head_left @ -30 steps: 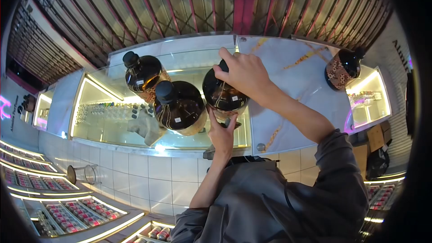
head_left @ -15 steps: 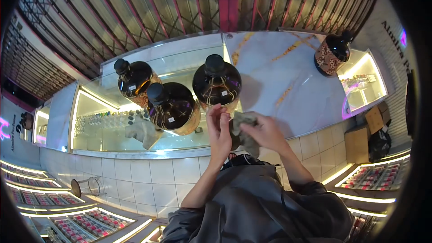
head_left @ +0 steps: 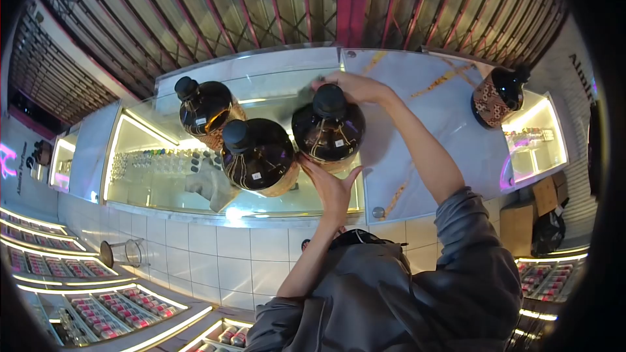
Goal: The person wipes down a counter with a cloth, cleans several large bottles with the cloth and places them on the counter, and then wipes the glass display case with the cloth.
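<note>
Standing btwn hands, dk btl points cap up, axis vert.

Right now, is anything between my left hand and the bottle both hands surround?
Nothing visible: the left hand appears to touch the near side of the bottle. The neighbouring bottle stands left, not between them.

Lettering on the left wall is reading "Almira Perfume"; lettering on the right wall is showing "Almir", remainder unclear. White labels on three bottles are proving illegible.
</note>
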Available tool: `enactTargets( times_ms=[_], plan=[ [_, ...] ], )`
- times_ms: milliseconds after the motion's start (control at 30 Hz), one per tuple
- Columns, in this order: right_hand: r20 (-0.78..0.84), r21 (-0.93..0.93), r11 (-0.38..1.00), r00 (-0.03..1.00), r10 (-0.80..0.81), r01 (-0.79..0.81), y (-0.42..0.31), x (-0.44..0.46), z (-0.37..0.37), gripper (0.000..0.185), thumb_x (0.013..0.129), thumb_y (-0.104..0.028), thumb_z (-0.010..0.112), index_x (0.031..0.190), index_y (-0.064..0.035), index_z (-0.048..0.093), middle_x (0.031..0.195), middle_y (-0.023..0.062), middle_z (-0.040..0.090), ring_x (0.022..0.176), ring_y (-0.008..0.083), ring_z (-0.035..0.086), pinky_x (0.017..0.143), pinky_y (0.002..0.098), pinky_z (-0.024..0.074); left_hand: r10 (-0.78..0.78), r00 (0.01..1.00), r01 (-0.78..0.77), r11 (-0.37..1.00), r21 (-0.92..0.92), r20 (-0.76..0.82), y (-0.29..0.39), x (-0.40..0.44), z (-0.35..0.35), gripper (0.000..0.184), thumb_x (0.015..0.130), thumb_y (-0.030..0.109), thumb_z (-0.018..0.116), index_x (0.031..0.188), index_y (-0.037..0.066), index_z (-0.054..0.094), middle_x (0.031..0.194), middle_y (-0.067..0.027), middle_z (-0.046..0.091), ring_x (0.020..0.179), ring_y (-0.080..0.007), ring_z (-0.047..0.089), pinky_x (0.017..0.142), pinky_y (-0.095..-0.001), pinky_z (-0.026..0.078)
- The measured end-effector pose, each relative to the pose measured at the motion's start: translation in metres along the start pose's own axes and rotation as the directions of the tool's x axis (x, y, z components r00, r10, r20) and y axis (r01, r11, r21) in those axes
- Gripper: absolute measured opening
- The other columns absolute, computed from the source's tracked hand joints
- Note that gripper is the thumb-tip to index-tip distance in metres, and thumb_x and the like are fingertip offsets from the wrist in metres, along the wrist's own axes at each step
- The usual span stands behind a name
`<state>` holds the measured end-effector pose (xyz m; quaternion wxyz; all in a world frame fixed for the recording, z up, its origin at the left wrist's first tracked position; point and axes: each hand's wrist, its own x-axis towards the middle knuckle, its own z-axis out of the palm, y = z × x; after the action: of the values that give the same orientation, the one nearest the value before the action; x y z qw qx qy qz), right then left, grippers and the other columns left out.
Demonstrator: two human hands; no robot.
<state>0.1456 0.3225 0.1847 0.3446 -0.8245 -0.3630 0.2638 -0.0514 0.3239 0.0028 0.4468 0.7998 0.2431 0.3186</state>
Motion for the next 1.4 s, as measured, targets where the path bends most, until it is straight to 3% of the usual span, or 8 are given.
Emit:
enactTargets(
  times_ms=[133,533,633,700,800,967,1167,1400],
  plan=[
    [-0.07,0.211,0.872,0.896,-0.438,0.443,0.053,0.013,0.022,0.037,0.103,-0.031,0.055,0.107,0.0033,0.069,0.095,0.0011,0.067,0.082,0.0108,0.054,0.075,0.025,0.0454,-0.028,0.996,0.027,1.0,-0.008,-0.082,-0.011,0.004,0.021,0.118,0.08,0.034,0.082,0.151,-0.014,0.0,0.152,-0.0404,0.014,0.141,-0.0512,0.025,0.117,-0.0518,0.026],
    [-0.499,0.126,0.992,0.864,0.069,-0.007,0.03,-0.084,0.046,0.039,0.102,-0.029,0.057,0.09,0.0064,0.064,0.078,0.0124,0.068,0.079,0.0186,0.059,0.075,0.0292,0.0498,0.066,0.99,-0.069,0.997,-0.02,-0.126,-0.015,0.001,0.023,0.116,0.083,0.038,0.078,0.151,-0.014,-0.001,0.152,-0.0416,0.011,0.14,-0.0546,0.022,0.117,-0.054,0.024],
    [-0.67,-0.107,0.973,0.708,-0.222,0.204,0.06,-0.108,0.082,0.036,0.101,-0.03,0.059,0.094,0.0045,0.067,0.073,0.0135,0.064,0.088,0.0282,0.065,0.081,0.0343,0.0505,0.098,0.987,-0.098,0.995,0.005,-0.126,-0.02,0.002,0.026,0.116,0.084,0.04,0.076,0.151,-0.015,-0.001,0.152,-0.0423,0.01,0.14,-0.0557,0.021,0.117,-0.0543,0.024],
    [-0.668,-0.198,0.955,0.683,-0.296,0.221,0.041,-0.127,0.101,0.027,0.096,-0.026,0.065,0.099,0.0003,0.071,0.078,0.0127,0.067,0.11,0.0351,0.065,0.094,0.0378,0.0474,0.1,0.987,-0.102,0.995,-0.012,-0.127,-0.018,0.0,0.027,0.112,0.086,0.039,0.074,0.151,-0.015,0.0,0.152,-0.0414,0.011,0.14,-0.0549,0.021,0.117,-0.0538,0.024],
    [-0.449,-0.513,0.82,0.734,-0.509,0.254,0.021,-0.138,0.128,0.022,0.089,-0.015,0.067,0.105,-0.0012,0.072,0.101,0.0081,0.073,0.098,0.0259,0.065,0.108,0.038,0.0413,0.115,0.983,-0.12,0.992,-0.028,-0.142,-0.019,-0.001,0.024,0.101,0.091,0.037,0.067,0.15,-0.015,0.003,0.153,-0.0384,0.014,0.14,-0.0526,0.023,0.116,-0.0524,0.025],
    [-0.438,-0.738,0.64,0.571,-0.694,0.212,0.003,-0.119,0.152,0.024,0.086,-0.018,0.07,0.107,-0.0068,0.071,0.094,0.0045,0.071,0.111,0.0324,0.063,0.108,0.0426,0.0403,0.011,1.0,-0.007,0.994,-0.112,0.028,-0.038,-0.003,0.033,0.084,0.096,0.03,0.059,0.151,-0.011,0.01,0.151,-0.0322,0.023,0.138,-0.0458,0.03,0.115,-0.0492,0.028],
    [-0.32,-0.741,0.611,0.653,-0.686,0.279,-0.007,-0.093,0.158,0.029,0.086,-0.017,0.068,0.112,-0.0029,0.068,0.101,0.0067,0.071,0.105,0.0322,0.063,0.107,0.0427,0.0425,-0.166,0.962,0.137,0.98,0.143,0.217,-0.042,-0.001,0.05,0.071,0.099,0.02,0.054,0.153,-0.003,0.014,0.147,-0.0274,0.03,0.136,-0.0397,0.035,0.113,-0.047,0.03],
    [-0.422,-0.781,0.621,0.679,-0.601,0.065,-0.04,-0.041,0.166,0.027,0.086,-0.009,0.063,0.11,0.0031,0.066,0.102,0.0144,0.071,0.103,0.0329,0.065,0.094,0.0392,0.051,-0.159,0.98,0.185,0.952,-0.242,0.123,-0.002,-0.002,0.01,0.09,0.09,0.025,0.068,0.152,-0.008,0.012,0.147,-0.0298,0.029,0.135,-0.0421,0.035,0.113,-0.048,0.03]
  ],
)
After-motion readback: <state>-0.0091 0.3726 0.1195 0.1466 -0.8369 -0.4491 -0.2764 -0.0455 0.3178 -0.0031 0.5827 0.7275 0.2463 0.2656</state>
